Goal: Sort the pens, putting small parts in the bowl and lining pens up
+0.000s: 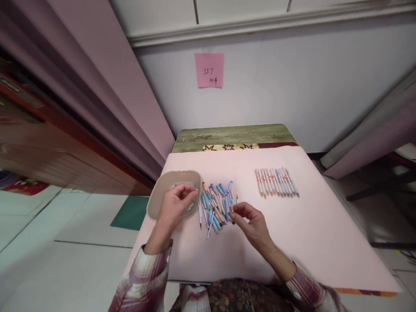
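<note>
My right hand (255,223) pinches a short orange-and-white pen part (232,209) with a dark red end, at the right side of a loose pile. That pile of pen parts (216,206) holds blue, brown and white barrels with thin refills among them. Over a beige plastic basin (167,178) at the table's left, my left hand (177,201) is closed, thumb against fingers. Whatever it may hold is too small to make out. Some small blue and clear pieces lie in the basin, partly hidden by this hand.
Whole pens (276,182) lie side by side in a row at the right of the pink-covered table (312,234). Behind stands a green patterned board (234,133) against the wall. A pink note (209,70) is stuck there. A curtain and a wooden door (65,143) border the left.
</note>
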Demonstrator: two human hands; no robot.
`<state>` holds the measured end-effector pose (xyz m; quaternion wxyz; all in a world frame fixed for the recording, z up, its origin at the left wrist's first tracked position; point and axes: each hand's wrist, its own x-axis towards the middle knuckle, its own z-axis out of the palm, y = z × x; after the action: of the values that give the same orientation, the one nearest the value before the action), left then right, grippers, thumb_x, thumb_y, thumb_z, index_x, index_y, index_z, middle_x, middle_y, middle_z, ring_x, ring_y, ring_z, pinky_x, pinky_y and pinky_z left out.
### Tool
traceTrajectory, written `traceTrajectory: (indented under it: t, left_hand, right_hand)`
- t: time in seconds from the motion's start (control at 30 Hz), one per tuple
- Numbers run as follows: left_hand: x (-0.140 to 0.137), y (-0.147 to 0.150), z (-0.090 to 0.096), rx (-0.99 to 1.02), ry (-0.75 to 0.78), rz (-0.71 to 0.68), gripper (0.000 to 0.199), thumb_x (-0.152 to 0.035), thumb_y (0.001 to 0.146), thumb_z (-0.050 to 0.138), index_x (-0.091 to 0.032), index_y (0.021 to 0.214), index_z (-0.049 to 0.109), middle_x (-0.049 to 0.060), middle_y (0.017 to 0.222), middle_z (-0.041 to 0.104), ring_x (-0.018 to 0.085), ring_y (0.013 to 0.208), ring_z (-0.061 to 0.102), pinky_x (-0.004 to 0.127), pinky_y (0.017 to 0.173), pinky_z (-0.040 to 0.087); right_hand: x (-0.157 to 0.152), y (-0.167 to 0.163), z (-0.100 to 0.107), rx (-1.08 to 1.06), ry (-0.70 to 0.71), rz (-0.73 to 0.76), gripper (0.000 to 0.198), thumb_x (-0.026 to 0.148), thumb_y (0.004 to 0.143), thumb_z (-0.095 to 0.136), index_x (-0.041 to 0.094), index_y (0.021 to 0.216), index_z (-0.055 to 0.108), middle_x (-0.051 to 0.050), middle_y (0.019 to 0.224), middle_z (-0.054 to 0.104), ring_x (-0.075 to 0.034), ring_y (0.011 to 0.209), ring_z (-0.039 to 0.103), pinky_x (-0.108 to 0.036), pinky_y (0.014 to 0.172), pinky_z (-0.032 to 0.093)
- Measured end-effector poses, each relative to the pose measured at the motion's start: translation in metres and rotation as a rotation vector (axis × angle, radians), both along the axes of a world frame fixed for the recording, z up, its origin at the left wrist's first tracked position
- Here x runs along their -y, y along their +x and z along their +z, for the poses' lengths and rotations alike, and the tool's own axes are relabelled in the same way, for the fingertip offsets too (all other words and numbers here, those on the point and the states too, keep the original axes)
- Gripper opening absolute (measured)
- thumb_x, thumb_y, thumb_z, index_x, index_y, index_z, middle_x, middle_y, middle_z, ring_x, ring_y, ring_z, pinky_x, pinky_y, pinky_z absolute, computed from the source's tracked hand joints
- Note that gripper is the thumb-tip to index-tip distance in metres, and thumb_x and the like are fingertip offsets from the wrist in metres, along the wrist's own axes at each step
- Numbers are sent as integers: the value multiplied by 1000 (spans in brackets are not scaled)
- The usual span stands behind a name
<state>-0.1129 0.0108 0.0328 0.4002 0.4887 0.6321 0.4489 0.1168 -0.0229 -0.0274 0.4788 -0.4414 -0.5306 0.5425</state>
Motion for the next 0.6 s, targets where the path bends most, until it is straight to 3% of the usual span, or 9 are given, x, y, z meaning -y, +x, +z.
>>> traceTrajectory:
  t: [0.1, 0.23, 0.43, 0.6]
  left_hand:
    - [13, 42, 9, 354, 13, -80, 20, -31, 66, 77, -16, 76, 67, 0, 70, 62, 10, 60, 51, 22, 60, 40]
    - [19, 76, 1, 603, -52, -113, 16, -27, 70, 75, -16, 77, 66, -2, 67, 58, 8, 58, 49, 21, 60, 41]
    - [19, 85, -6, 663, -88, -190, 13, -25, 74, 72, -16, 78, 64, -2, 65, 57, 9, 60, 51, 21, 62, 42]
    - [19, 84, -6, 615, -61, -164, 13, -24, 74, 73, -16, 79, 65, -2, 69, 57, 8, 61, 51, 21, 63, 42]
  right_hand:
    - [2, -5, 6, 4, 12, 40, 17, 35, 83, 65, 19, 89, 67, -2, 76, 68, -14, 69, 61, -26, 68, 51]
    - [6, -5, 14, 20, 37, 35, 17, 34, 84, 65, 18, 89, 68, -3, 78, 69, -15, 71, 62, -27, 69, 51]
    - [4, 5, 21, -6, 64, 17, 16, 32, 85, 63, 18, 90, 68, -3, 78, 70, -15, 70, 63, -26, 69, 51]
    - [2, 5, 24, -7, 78, 0, 17, 33, 84, 64, 18, 90, 69, -3, 78, 70, -16, 71, 64, -27, 69, 52]
